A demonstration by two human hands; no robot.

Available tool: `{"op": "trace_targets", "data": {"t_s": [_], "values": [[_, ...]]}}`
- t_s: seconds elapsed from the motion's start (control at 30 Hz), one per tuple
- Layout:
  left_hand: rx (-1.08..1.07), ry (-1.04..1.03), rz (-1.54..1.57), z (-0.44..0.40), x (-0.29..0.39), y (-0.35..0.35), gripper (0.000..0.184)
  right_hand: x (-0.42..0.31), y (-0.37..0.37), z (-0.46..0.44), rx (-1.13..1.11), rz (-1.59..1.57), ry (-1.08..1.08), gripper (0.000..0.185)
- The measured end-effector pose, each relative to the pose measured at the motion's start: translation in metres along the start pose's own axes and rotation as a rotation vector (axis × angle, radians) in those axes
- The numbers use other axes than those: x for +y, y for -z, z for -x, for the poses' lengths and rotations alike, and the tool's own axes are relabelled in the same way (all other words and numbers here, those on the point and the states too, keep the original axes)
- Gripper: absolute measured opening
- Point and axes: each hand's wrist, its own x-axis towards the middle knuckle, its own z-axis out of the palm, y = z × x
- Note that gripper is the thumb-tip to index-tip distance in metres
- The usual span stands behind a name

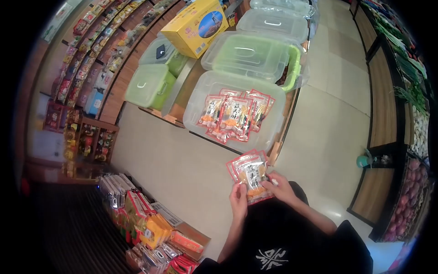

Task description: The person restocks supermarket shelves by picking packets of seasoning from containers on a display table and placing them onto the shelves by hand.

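Red-edged, shiny packets [250, 170] sit fanned in the lower centre of the frame, the fingers of the left hand [238, 195] closed on their left edge and those of the right hand [279, 187] gripping the right. Just above, more packets lie piled on a translucent lid [194, 107] at the desk's near end, with a yellow box [194, 29] at upper centre-left.
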Motion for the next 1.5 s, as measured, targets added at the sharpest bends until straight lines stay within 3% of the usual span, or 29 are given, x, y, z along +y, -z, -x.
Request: {"op": "trace_targets", "data": {"t_s": [0.07, 0.13, 0.2, 0.27, 0.4, 0.47, 0.67, 0.73, 0.87, 1.07, 1.13, 1.17, 1.2, 1.27, 1.33, 1.5], "values": [[-0.037, 0.06, 0.052, -0.026, 0.009, 0.005, 0.014, -0.008, -0.01, -0.022, 0.028, 0.001, -0.033, 0.022], [-0.074, 0.038, 0.057, -0.056, 0.019, 0.009, 0.014, -0.015, -0.021, -0.047, 0.123, 0.019, 0.175, 0.021], [-0.153, -0.017, -0.006, -0.089, 0.028, 0.018, 0.019, -0.018, -0.032, -0.069, 0.17, 0.088, 0.152, 0.021], [-0.177, -0.02, -0.021, -0.123, 0.04, 0.024, 0.019, -0.026, -0.045, -0.093, 0.209, -0.069, -0.043, 0.021], [-0.219, 0.07, -0.047, -0.188, 0.076, 0.032, 0.017, -0.044, -0.072, -0.146, 0.324, -0.079, 0.053, 0.022], [-0.28, -0.04, -0.099, -0.22, 0.089, 0.037, 0.017, -0.052, -0.083, -0.172, 0.378, -0.068, 0.093, 0.024], [-0.307, -0.052, -0.137, -0.299, 0.08, 0.063, 0.023, -0.065, -0.104, -0.221, 0.596, 0.241, 0.194, 0.034], [-0.236, -0.13, -0.308, -0.314, 0.08, 0.071, 0.022, -0.053, -0.105, -0.234, 0.673, 0.283, 0.186, 0.036], [-0.248, -0.143, -0.254, -0.341, 0.078, 0.097, 0.021, -0.046, -0.1, -0.243, 0.803, 0.466, 0.129, 0.036], [-0.35, -0.112, -0.143, -0.356, 0.093, 0.121, 0.016, -0.071, -0.117, -0.241, 1.069, 0.717, 0.245, 0.043], [-0.391, -0.118, -0.087, -0.356, 0.101, 0.123, 0.012, -0.082, -0.133, -0.235, 1.034, 0.683, 0.288, 0.041], [-0.406, -0.11, -0.091, -0.355, 0.105, 0.124, 0.012, -0.083, -0.14, -0.233, 0.874, 0.621, 0.242, 0.039], [-0.443, -0.033, -0.048, -0.353, 0.109, 0.125, 0.012, -0.084, -0.147, -0.231, 0.714, 0.556, 0.197, 0.038], [-0.489, 0.053, -0.009, -0.348, 0.117, 0.121, 0.013, -0.084, -0.16, -0.229, 0.702, 0.442, 0.241, 0.036], [-0.607, 0.185, 0.134, -0.34, 0.122, 0.112, 0.015, -0.082, -0.167, -0.225, 0.543, 0.164, 0.148, 0.036], [-0.776, 0.175, 0.044, -0.335, 0.11, 0.077, 0.014, -0.077, -0.155, -0.214, 0.637, 0.103, 0.073, 0.025]]}}
